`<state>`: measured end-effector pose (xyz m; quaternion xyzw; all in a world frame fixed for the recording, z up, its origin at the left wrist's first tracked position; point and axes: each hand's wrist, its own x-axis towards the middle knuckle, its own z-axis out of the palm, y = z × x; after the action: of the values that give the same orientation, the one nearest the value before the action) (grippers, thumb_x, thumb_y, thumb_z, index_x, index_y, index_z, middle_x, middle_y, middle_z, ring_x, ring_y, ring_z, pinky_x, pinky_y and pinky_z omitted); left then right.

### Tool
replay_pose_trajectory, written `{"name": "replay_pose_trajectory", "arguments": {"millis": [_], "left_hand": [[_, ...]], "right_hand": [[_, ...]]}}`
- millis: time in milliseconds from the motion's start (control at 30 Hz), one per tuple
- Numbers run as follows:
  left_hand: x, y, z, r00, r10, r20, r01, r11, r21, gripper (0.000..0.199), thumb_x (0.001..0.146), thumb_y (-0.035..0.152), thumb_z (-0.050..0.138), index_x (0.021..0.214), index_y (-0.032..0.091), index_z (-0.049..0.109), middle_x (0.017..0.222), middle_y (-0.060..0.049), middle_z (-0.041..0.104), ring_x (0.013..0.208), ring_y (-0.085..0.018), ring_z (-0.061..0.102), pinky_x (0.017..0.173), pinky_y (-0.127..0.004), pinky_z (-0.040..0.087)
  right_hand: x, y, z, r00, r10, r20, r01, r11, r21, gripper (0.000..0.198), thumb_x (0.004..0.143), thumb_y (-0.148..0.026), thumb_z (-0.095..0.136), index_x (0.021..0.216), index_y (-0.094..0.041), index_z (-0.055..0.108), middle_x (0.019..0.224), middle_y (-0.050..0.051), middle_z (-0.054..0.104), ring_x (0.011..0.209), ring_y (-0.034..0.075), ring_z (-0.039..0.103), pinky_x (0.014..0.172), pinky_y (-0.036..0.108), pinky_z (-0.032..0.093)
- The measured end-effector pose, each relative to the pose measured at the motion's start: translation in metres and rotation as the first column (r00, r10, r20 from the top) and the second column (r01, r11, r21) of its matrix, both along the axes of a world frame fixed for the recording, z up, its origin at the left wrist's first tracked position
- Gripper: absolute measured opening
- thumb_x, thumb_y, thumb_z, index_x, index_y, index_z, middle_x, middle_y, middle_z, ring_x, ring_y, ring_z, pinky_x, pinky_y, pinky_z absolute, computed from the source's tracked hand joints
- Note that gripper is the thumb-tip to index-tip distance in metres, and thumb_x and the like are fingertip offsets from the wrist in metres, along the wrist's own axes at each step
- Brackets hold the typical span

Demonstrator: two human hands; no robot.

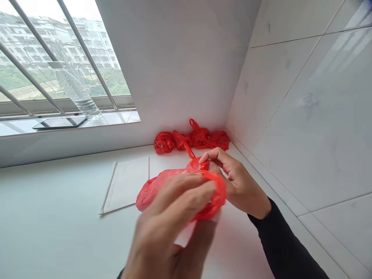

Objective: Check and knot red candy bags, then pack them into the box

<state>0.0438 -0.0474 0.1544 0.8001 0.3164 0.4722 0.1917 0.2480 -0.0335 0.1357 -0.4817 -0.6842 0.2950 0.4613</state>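
A thin red plastic bag (155, 190) is held up over the white table, its gathered part bunched between my hands. My left hand (171, 217), close to the camera and slightly blurred, has its fingers closed around the bunched red plastic. On the far right side of the bag is my right hand (240, 184), with thumb and fingers bent together on a loop of the same bag. Its fingertips are partly hidden, and what lies inside the bag cannot be made out.
Several knotted red bag bundles (200, 137) line the back wall. A white booklet (128, 184) lies on the table (58, 209). On the sill stand a water bottle (77, 93) and a dark flat tablet-like device (59, 123). A tiled wall (305, 128) borders the right.
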Motion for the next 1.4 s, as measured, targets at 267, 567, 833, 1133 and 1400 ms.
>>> {"name": "replay_pose_trajectory", "arguments": {"millis": [267,567,833,1133,1400], "left_hand": [[0.002,0.025,-0.007,0.945,0.253,0.208,-0.207,0.954,-0.219,0.020,0.096,0.030,0.066,0.112,0.038,0.076,0.121,0.001,0.062,0.118,-0.013,0.059,0.089,-0.018,0.054],[0.000,0.013,-0.006,0.997,-0.049,-0.066,0.026,0.949,-0.315,0.029,0.098,0.035,0.060,0.127,0.039,0.058,0.143,-0.001,0.051,0.131,-0.020,0.054,0.094,-0.027,0.055],[-0.024,0.050,-0.016,0.956,-0.143,-0.258,-0.013,0.853,-0.521,0.016,0.099,0.034,0.049,0.089,0.024,0.056,0.084,0.001,0.059,0.072,-0.015,0.051,0.063,-0.027,0.041],[-0.019,0.030,0.002,0.904,0.281,0.323,-0.068,0.839,-0.540,0.024,0.093,0.047,0.063,0.084,0.024,0.061,0.081,0.000,0.059,0.075,-0.018,0.058,0.062,-0.027,0.048],[-0.009,0.026,0.004,0.855,0.183,0.484,0.230,0.704,-0.672,0.026,0.096,0.041,0.061,0.080,0.024,0.049,0.051,0.009,0.030,0.045,-0.010,0.040,0.058,-0.028,0.051]], "right_hand": [[0.001,0.000,0.000,1.000,0.012,-0.005,-0.012,0.998,-0.063,0.023,0.104,-0.038,0.054,0.124,-0.029,0.062,0.084,-0.003,0.063,0.082,0.015,0.061,0.074,0.029,0.050],[-0.013,-0.004,-0.002,0.979,0.177,-0.098,-0.176,0.984,0.019,0.009,0.098,-0.027,0.062,0.092,-0.022,0.066,0.082,-0.002,0.062,0.073,0.013,0.054,0.067,0.027,0.044],[-0.001,0.006,-0.005,0.981,0.082,-0.178,-0.084,0.996,-0.001,0.016,0.099,-0.032,0.063,0.111,-0.024,0.069,0.089,0.000,0.063,0.084,0.016,0.059,0.077,0.031,0.049],[0.010,0.009,-0.003,0.942,-0.109,-0.318,0.126,0.992,0.031,0.020,0.102,-0.040,0.059,0.103,-0.024,0.070,0.083,-0.001,0.061,0.078,0.015,0.058,0.072,0.028,0.048],[0.002,0.000,0.000,0.745,0.186,-0.640,-0.213,0.976,0.036,0.016,0.108,-0.040,0.046,0.102,-0.027,0.054,0.063,-0.007,0.050,0.065,0.014,0.055,0.089,0.040,0.056]]}}
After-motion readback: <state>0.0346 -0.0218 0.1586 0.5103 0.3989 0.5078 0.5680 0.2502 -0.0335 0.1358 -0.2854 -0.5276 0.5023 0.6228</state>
